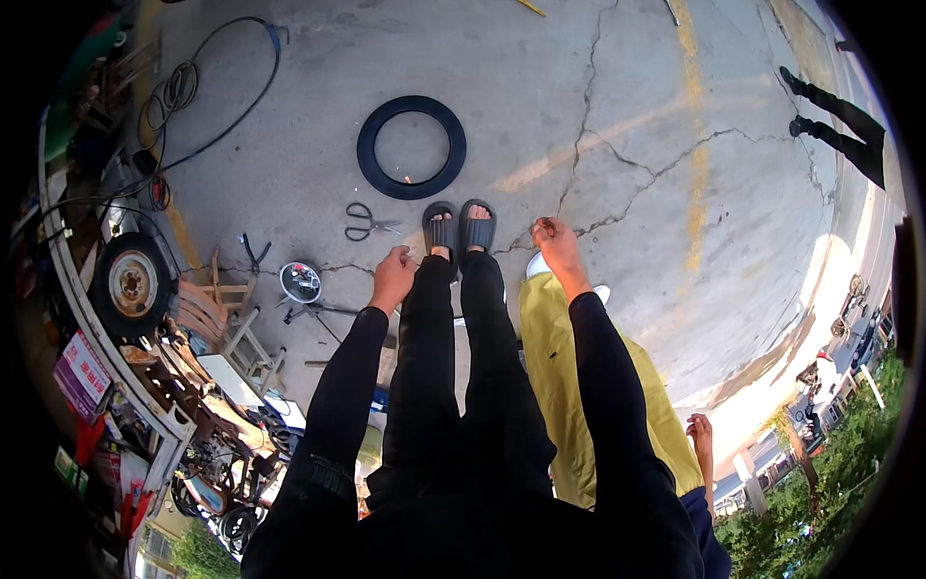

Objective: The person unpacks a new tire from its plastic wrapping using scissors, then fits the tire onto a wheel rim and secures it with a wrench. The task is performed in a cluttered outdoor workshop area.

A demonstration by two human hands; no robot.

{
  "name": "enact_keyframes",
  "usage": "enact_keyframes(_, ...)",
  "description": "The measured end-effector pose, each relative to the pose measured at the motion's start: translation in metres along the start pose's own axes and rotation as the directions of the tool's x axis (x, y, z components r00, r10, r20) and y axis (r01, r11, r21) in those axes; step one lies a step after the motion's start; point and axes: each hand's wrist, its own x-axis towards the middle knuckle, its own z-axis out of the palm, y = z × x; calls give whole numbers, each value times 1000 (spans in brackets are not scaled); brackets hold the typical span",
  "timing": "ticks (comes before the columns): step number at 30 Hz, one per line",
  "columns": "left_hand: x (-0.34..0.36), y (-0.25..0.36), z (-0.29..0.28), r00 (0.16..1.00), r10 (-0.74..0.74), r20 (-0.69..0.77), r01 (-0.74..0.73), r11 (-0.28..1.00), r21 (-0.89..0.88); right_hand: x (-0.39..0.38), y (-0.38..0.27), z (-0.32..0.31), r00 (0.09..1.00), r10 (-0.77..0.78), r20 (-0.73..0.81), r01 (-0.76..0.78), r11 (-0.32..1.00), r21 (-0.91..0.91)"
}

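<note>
"Taking the black ridged sandals (439,230) as the clock's centre, what have we got?"

"Eleven o'clock, the wide black rubber tyre (412,191), lying flat on the cracked grey concrete floor (540,96), and nobody touching it!"

"And the hands?"

"Left hand (394,278) at eight, right hand (559,253) between three and four, well apart! Fingers loosely curled on both; whether anything small is pinched inside, I can't tell from here."

"Any hazards?"

"Black-handled metal scissors (373,226) at nine, blades pointing at the sandals. I'd want those clear of the feet first."

"Best way to handle that tyre?"

"Crouch low, I'd say, palms on its own three and nine, even pressure. And elbows in: there's a person in a long yellow garment (558,386) close by, near five o'clock!"
</note>
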Motion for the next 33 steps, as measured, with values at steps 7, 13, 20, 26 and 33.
enact_keyframes(7,237,12,103,998,43,48,-52,978,202,-10,152,55,943,328,54,-330,943,39)
enact_keyframes(13,351,-15,159,994,-49,102,19,961,277,-52,201,98,857,503,113,-492,864,-108)
enact_keyframes(20,279,51,58,993,-76,86,50,962,268,-45,103,79,875,453,171,-446,891,-84)
enact_keyframes(26,167,128,-164,781,-181,597,303,947,-109,-31,-45,-34,991,131,29,-132,989,59)
enact_keyframes(33,-23,336,-294,881,-200,430,313,926,-210,-4,-168,-219,983,-113,-143,113,994,-5)
